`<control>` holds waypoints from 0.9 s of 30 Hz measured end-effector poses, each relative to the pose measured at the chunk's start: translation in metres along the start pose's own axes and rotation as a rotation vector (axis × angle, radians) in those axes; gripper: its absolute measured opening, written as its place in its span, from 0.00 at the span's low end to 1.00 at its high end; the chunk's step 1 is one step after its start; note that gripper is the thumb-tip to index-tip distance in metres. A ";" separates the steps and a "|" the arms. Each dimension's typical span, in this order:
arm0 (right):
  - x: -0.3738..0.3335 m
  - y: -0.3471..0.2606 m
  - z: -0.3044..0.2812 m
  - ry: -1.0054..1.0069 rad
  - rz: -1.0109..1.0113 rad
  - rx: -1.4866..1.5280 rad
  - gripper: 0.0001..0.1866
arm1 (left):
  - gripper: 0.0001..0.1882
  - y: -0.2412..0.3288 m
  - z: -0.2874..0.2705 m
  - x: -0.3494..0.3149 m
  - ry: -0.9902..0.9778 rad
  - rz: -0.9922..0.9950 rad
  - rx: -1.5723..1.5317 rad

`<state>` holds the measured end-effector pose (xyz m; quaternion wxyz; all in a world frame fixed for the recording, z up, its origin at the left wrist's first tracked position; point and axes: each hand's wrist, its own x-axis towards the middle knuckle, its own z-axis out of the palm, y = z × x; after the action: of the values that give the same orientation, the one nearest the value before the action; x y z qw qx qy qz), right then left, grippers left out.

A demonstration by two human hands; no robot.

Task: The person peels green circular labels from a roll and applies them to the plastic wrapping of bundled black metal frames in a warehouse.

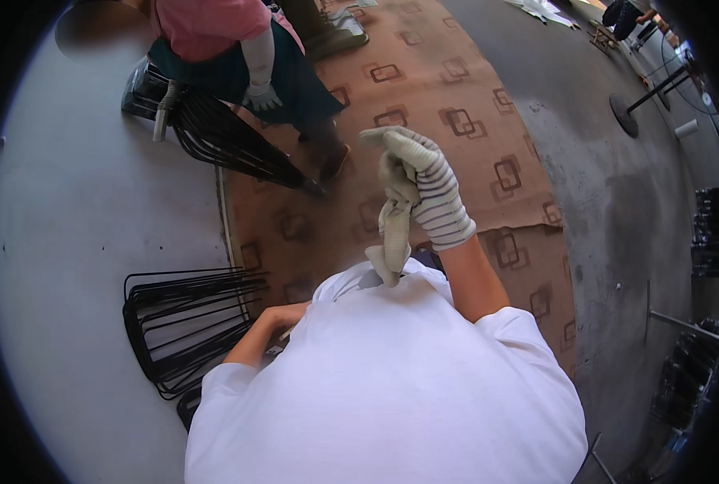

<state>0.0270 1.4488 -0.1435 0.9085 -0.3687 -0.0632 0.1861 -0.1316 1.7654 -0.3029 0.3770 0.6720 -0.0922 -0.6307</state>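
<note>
A pale knit glove with dark stripes covers my right hand (417, 165), which is raised in front of my white shirt. Its fingers are curled round a second, crumpled glove (394, 234) of similar pale knit, which dangles toward my chest. My left arm (254, 339) bends in beside the shirt, and its hand is hidden behind my body.
Bundles of thin black rods or loops (186, 327) rest on the white table (61, 226) at left. A co-worker in a pink top (206, 28) stands near another black bundle (230, 141). Patterned brown matting (456, 73) covers the floor; a black-based stand (624, 115) is at far right.
</note>
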 end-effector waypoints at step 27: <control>0.016 0.004 0.012 0.482 -0.155 0.396 0.11 | 0.16 0.178 -0.015 0.037 0.511 0.755 -1.281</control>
<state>0.0374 1.4652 -0.1375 0.9629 -0.2123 0.1635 0.0321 -0.0488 1.6248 -0.2222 0.8893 0.3712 0.1569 -0.2163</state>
